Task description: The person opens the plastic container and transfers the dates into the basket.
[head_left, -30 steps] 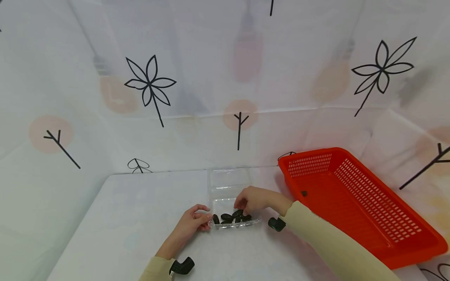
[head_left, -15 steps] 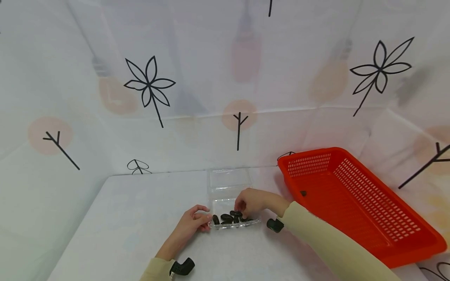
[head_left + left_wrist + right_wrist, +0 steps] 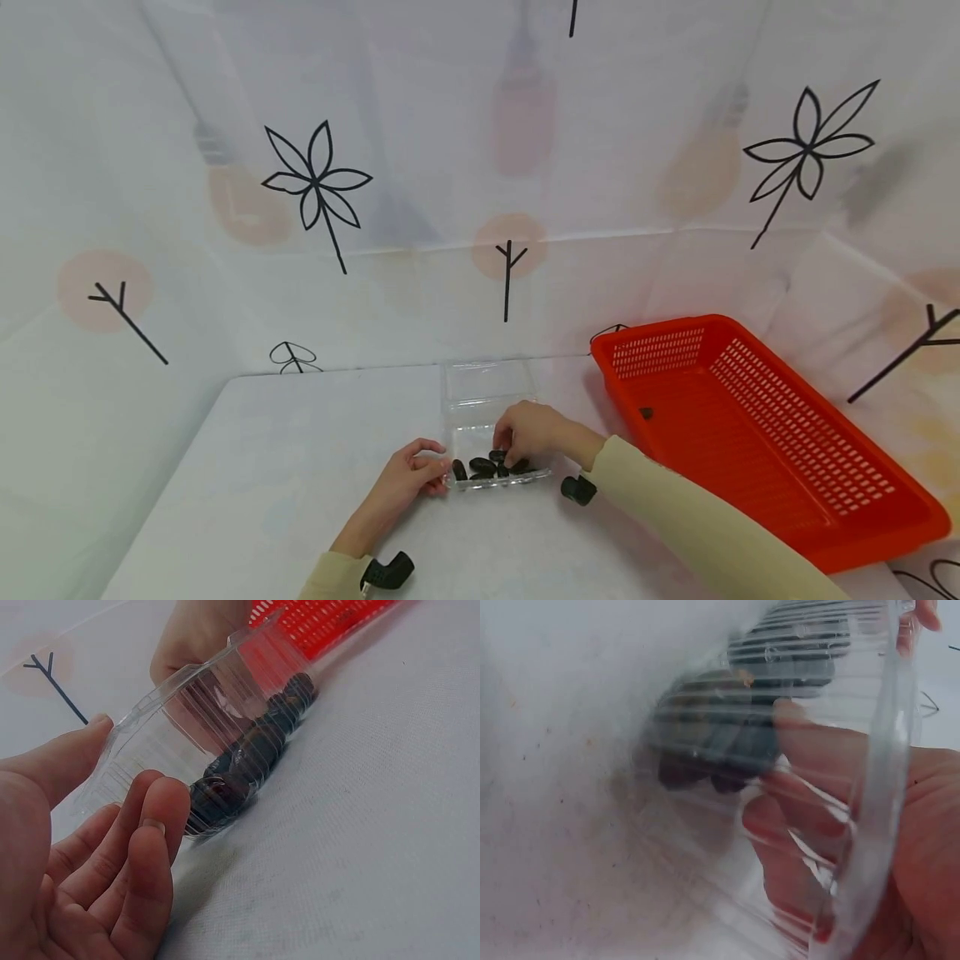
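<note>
A clear plastic clamshell box point(image 3: 471, 437) stands on the table, lid raised at the back. Several dark, glossy oval pieces point(image 3: 482, 464) lie along its front; their kind is unclear. My left hand point(image 3: 408, 475) is at the box's left end. In the left wrist view its thumb touches the rim, and loosely bent fingers point(image 3: 146, 877) lie near the outer wall. My right hand point(image 3: 528, 429) reaches inside with curled fingers, pinching at one piece. Through the ribbed wall in the right wrist view, a fingertip point(image 3: 791, 716) meets a dark piece point(image 3: 705, 712); the thumb's contact is hidden.
A large red plastic basket point(image 3: 735, 450) stands to the right, behind the right forearm. One small brown piece point(image 3: 646, 412) lies in it. A patterned white cloth point(image 3: 420, 183) hangs behind the white table point(image 3: 300, 433).
My right hand has shifted slightly left and nearer within the box, and the pieces under its fingers have moved a little left. The left hand stays at the box's end.
</note>
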Available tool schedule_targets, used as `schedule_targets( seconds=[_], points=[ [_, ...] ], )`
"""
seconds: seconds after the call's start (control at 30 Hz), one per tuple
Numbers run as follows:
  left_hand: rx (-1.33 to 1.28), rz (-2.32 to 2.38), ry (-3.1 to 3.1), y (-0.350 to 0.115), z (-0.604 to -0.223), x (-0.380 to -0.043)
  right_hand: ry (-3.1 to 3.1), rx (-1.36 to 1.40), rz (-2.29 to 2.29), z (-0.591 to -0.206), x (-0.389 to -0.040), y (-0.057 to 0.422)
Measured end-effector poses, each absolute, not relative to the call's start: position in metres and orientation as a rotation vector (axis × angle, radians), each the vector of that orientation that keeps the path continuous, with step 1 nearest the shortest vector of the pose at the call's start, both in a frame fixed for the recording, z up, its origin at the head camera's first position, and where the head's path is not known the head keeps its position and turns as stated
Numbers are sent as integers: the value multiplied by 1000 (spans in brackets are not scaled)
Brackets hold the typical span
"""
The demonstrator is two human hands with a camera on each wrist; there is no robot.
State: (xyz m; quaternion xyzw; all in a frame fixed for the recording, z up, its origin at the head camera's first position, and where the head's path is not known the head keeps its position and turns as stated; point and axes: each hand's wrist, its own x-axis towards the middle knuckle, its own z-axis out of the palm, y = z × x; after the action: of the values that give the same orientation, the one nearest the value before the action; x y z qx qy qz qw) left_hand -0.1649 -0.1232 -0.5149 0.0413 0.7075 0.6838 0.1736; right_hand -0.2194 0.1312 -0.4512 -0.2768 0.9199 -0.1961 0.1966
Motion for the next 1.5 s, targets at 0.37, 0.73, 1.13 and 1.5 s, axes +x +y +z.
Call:
schedule_targets(
  seconds=[0.37,0.73,1.13,1.5],
  points=[
    [118,1943,2004,-122,-513,-164,2579,-722,-552,-456,-221,132],
    [111,1945,2006,-123,-512,-162,2561,-741,-546,-452,-219,132],
    [109,1950,2003,-123,-515,-165,2516,-811,-767,-445,-220,138],
    [96,1953,2001,-121,-516,-165,2432,-823,-923,-433,-221,144]
  ],
)
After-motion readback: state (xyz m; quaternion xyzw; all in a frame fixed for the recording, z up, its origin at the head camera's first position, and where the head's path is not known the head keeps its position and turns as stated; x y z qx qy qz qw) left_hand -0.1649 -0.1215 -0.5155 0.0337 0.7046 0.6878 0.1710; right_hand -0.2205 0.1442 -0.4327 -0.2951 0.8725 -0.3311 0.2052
